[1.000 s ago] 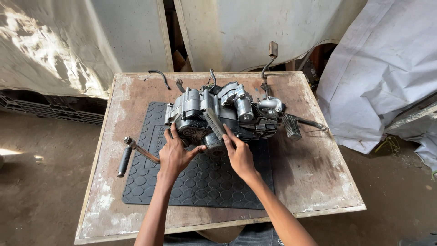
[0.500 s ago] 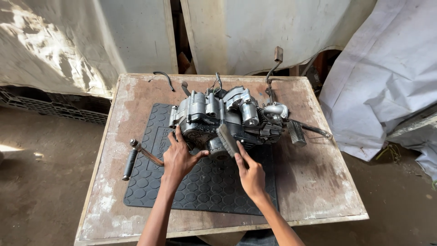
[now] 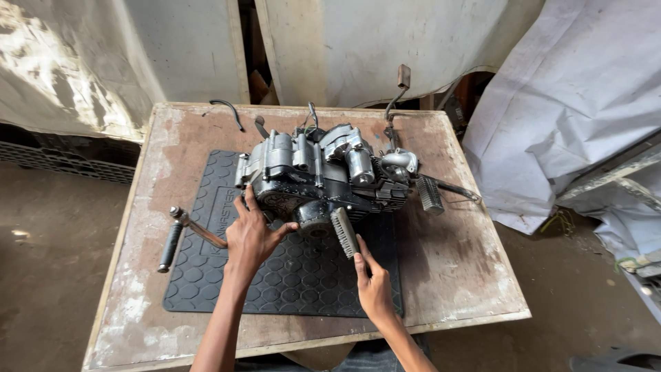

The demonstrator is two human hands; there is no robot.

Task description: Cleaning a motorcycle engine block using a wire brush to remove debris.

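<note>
A greasy motorcycle engine (image 3: 323,176) stands on a black rubber mat (image 3: 289,275) on a worn wooden table (image 3: 447,269). My left hand (image 3: 251,238) rests flat against the engine's lower left side, fingers spread on the casing. My right hand (image 3: 372,286) is below the engine's front and holds the handle of a wire brush (image 3: 344,233), whose bristled head points up toward the engine's underside.
A kick-start lever (image 3: 180,234) with a black grip juts out left of the engine over the mat's edge. A footpeg bar (image 3: 441,193) sticks out right. White tarpaulins (image 3: 571,103) hang behind and to the right. Dirt floor (image 3: 55,248) surrounds the table.
My right hand has drawn back from the engine toward me, pulling the wire brush down and away from the casing. My left hand stays pressed on the engine's left side.
</note>
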